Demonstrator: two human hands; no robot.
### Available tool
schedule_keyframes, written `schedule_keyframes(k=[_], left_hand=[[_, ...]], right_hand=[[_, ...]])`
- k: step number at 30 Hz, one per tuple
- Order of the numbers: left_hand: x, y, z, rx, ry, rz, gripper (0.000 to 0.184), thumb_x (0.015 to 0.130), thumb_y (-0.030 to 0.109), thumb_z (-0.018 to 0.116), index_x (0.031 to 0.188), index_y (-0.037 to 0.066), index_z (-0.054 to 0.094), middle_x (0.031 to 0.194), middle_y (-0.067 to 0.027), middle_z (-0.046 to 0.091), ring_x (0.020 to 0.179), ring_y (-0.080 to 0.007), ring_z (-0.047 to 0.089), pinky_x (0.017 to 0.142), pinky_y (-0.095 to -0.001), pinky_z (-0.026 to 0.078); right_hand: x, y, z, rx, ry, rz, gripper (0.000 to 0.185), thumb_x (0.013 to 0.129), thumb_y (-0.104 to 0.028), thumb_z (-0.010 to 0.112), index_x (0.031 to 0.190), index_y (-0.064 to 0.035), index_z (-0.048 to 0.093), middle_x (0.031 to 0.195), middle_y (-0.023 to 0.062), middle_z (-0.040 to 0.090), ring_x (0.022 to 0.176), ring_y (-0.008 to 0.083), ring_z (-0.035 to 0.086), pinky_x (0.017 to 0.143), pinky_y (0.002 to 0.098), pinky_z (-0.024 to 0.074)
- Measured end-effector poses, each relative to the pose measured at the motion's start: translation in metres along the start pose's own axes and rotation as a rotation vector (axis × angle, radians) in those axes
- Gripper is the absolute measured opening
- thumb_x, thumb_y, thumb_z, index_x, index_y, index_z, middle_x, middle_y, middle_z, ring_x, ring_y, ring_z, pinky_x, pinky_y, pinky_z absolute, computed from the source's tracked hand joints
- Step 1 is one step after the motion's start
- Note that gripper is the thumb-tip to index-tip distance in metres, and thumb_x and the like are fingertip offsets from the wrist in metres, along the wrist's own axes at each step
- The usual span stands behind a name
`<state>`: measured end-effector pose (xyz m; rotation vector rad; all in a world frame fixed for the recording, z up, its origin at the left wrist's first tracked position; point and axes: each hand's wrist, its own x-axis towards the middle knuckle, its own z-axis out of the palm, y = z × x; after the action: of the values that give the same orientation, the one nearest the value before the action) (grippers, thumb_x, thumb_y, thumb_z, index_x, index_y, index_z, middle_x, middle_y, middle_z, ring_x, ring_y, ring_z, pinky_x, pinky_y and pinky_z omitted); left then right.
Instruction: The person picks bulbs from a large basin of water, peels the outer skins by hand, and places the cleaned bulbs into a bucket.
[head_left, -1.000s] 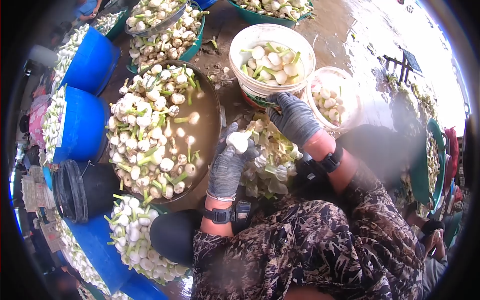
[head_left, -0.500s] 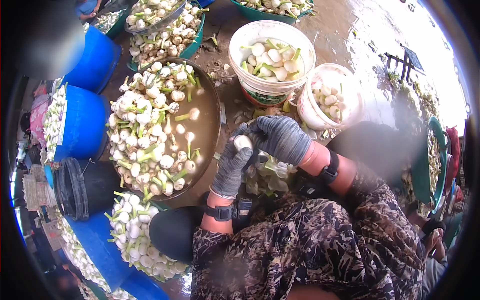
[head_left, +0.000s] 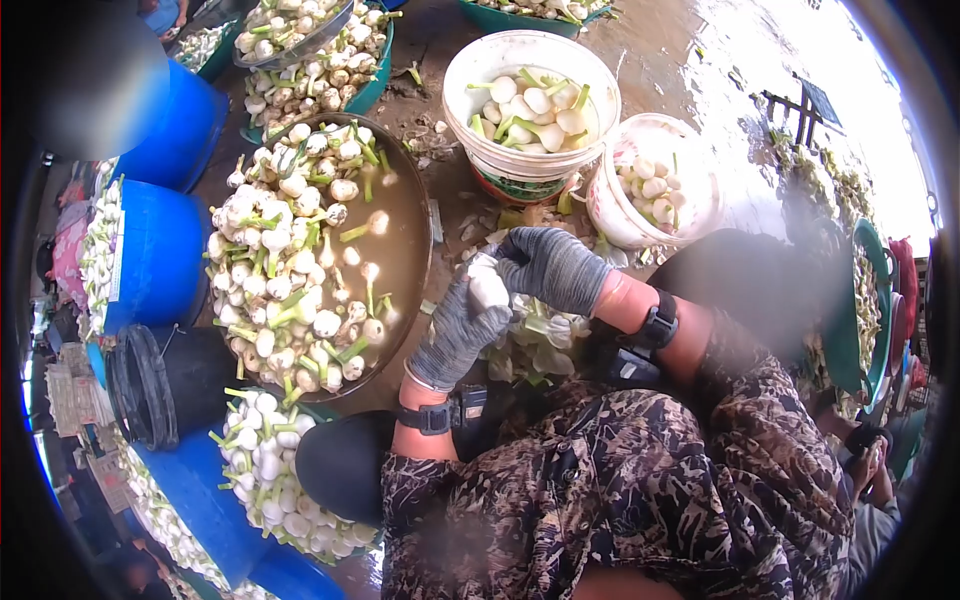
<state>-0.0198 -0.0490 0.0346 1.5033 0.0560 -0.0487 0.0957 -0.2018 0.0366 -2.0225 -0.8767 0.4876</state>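
Observation:
A white garlic bulb (head_left: pixel 488 287) sits in my left hand (head_left: pixel 450 335), whose gloved fingers are wrapped round it. My right hand (head_left: pixel 557 270), also in a grey glove, is closed with its fingertips pinched at the upper side of the same bulb. Whether a tool is in the right fingers is hidden. Beneath the hands lies a heap of pale peeled skins (head_left: pixel 540 345). Left of them, a wide round basin (head_left: pixel 428 240) holds murky water and many garlic bulbs with green stems.
Ahead, a white bucket (head_left: pixel 460 70) holds cleaned bulbs in water, with a smaller white bucket (head_left: pixel 612 215) beside it. Left stand blue tubs (head_left: pixel 165 255) and a black bucket (head_left: pixel 190 380). More stemmed bulbs (head_left: pixel 275 465) are piled near my knee. Another person's hands (head_left: pixel 870 465) show at far right.
More of the bulb shows between my hands, and its position in my left fingers has turned. Both hands remain close together; the whole view has shifted slightly.

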Motion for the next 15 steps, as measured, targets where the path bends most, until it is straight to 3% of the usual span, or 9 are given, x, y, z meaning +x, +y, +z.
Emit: schedule_keyframes(k=[2, 4, 6, 8, 10, 11, 15], left_hand=[[-0.006, -0.006, -0.004, 0.273, -0.003, 0.021, 0.061, 0.089, 0.028, 0.066, 0.138, 0.001, 0.042, 0.123, -0.0086, 0.055, 0.109, -0.0163, 0.052, 0.098, -0.0296, 0.043], [-0.005, -0.005, -0.004, 0.309, 0.013, 0.027, 0.064, 0.089, 0.029, 0.067, 0.14, 0.002, 0.04, 0.123, -0.009, 0.054, 0.109, -0.0178, 0.054, 0.097, -0.0305, 0.044], [-0.003, -0.001, -0.002, 0.001, 0.058, -0.144, 0.066, 0.089, 0.026, 0.067, 0.143, 0.005, 0.036, 0.127, -0.0127, 0.053, 0.112, -0.0223, 0.055, 0.096, -0.0334, 0.047], [0.0, 0.001, 0.0, -0.09, 0.06, -0.229, 0.066, 0.089, 0.022, 0.066, 0.145, 0.006, 0.034, 0.13, -0.0154, 0.052, 0.114, -0.0251, 0.056, 0.096, -0.0353, 0.048], [0.002, 0.005, 0.011, 0.466, 0.166, 0.1, 0.061, 0.09, 0.013, 0.06, 0.145, 0.006, 0.033, 0.132, -0.0181, 0.051, 0.118, -0.0273, 0.055, 0.098, -0.0365, 0.047], [0.0, 0.009, 0.018, 0.458, 0.248, 0.134, 0.053, 0.085, 0.002, 0.054, 0.137, 0.0, 0.043, 0.123, -0.016, 0.056, 0.115, -0.0251, 0.054, 0.102, -0.0347, 0.042], [0.0, -0.001, 0.015, 0.578, 0.294, 0.215, 0.05, 0.088, 0.004, 0.051, 0.137, 0.0, 0.043, 0.125, -0.0162, 0.055, 0.115, -0.0251, 0.054, 0.103, -0.0347, 0.041]], right_hand=[[0.001, 0.009, 0.005, 0.158, -0.061, 0.099, 0.023, 0.082, -0.022, 0.068, 0.09, -0.0005, 0.064, 0.083, 0.0199, 0.067, 0.079, 0.0384, 0.064, 0.07, 0.0417, 0.0511], [-0.003, -0.001, 0.007, 0.258, 0.016, 0.029, 0.021, 0.082, -0.019, 0.067, 0.092, -0.0012, 0.063, 0.083, 0.0193, 0.067, 0.079, 0.0384, 0.064, 0.072, 0.043, 0.0511], [-0.007, -0.016, -0.003, -0.057, 0.191, -0.298, 0.018, 0.081, -0.015, 0.066, 0.094, -0.0029, 0.062, 0.081, 0.0187, 0.065, 0.078, 0.0385, 0.064, 0.071, 0.0436, 0.0513], [-0.009, -0.021, -0.006, -0.222, 0.19, -0.309, 0.015, 0.08, -0.012, 0.065, 0.093, -0.0043, 0.061, 0.079, 0.0182, 0.064, 0.079, 0.0384, 0.064, 0.07, 0.0444, 0.0514], [-0.007, -0.015, -0.002, -0.116, 0.176, -0.149, 0.016, 0.081, -0.014, 0.065, 0.093, -0.0042, 0.06, 0.08, 0.0188, 0.064, 0.079, 0.0385, 0.063, 0.07, 0.0447, 0.051], [-0.006, -0.01, 0.003, -0.064, 0.136, -0.054, 0.018, 0.082, -0.017, 0.065, 0.093, -0.0039, 0.06, 0.08, 0.0198, 0.064, 0.079, 0.0387, 0.063, 0.071, 0.0446, 0.0505], [0.002, 0.01, 0.009, 0.006, 0.041, 0.042, 0.019, 0.084, -0.02, 0.065, 0.091, -0.0028, 0.059, 0.079, 0.0203, 0.063, 0.078, 0.0395, 0.062, 0.07, 0.0433, 0.0502]])
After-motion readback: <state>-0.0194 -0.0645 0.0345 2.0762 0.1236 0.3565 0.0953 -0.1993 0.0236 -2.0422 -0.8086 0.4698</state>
